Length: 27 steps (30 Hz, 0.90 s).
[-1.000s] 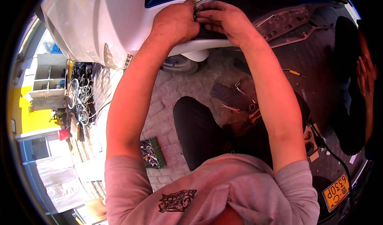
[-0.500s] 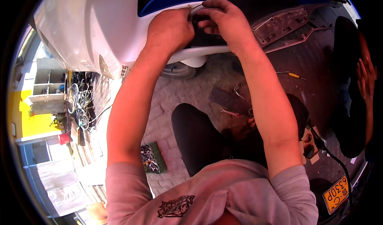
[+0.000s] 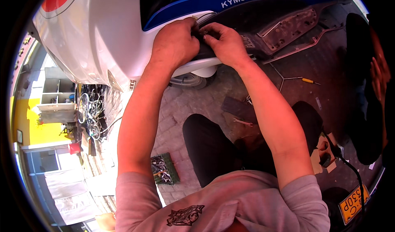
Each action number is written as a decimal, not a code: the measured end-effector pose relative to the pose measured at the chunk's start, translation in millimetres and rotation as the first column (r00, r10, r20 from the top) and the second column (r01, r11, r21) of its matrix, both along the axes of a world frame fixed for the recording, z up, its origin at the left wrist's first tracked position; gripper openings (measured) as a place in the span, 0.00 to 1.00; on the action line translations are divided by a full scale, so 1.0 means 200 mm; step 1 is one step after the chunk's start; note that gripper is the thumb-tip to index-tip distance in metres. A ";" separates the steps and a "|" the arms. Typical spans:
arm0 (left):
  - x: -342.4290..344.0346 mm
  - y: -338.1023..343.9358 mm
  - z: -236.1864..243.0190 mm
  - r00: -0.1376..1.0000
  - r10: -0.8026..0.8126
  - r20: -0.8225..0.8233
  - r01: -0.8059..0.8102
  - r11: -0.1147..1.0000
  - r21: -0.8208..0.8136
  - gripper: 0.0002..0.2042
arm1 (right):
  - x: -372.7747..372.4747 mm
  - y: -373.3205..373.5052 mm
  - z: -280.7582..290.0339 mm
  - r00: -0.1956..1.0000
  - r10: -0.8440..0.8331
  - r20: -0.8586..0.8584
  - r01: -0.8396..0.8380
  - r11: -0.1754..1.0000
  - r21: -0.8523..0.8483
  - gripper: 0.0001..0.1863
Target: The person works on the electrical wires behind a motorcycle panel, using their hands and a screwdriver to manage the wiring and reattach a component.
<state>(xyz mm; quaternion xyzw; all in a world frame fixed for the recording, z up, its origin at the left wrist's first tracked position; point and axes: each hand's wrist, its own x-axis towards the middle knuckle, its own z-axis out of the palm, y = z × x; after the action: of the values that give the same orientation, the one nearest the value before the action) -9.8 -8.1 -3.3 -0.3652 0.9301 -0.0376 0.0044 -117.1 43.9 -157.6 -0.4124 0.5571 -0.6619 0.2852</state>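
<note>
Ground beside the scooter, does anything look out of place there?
Somewhat: a wrench and a yellow-handled screwdriver lie loose and apart on the ground, where they could be stepped on. No clear spill shows.

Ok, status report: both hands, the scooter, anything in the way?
Left hand, right hand: close together at the side of the scooter. Grip hidden from view. Yellow-handled screwdriver on the ground, apart from both hands.
</note>
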 end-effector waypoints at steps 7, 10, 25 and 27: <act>0.02 -0.02 -0.05 0.992 -0.104 -0.067 0.104 0.995 -0.006 0.13 | 0.01 -0.01 -0.03 1.000 0.000 0.023 0.000 1.000 0.009 0.15; 0.01 -0.02 -0.05 0.988 -0.098 -0.120 0.101 0.995 0.021 0.12 | -0.01 -0.01 -0.03 1.000 -0.004 -0.016 0.003 0.997 -0.071 0.14; 0.01 -0.01 -0.07 0.971 -0.226 -0.077 0.221 0.973 -0.063 0.10 | 0.00 0.01 -0.02 0.999 -0.042 -0.027 0.042 0.999 -0.008 0.13; 0.01 -0.01 -0.05 0.974 -0.210 -0.085 0.206 0.977 -0.052 0.10 | 0.00 0.01 -0.02 0.999 -0.037 -0.019 0.036 0.999 -0.018 0.13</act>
<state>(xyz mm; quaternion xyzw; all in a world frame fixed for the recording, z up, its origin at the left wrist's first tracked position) -6.9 -10.3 -13.8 -0.2670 0.9615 -0.0412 -0.0492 -117.0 45.5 -161.3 -0.4110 0.5612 -0.6681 0.2642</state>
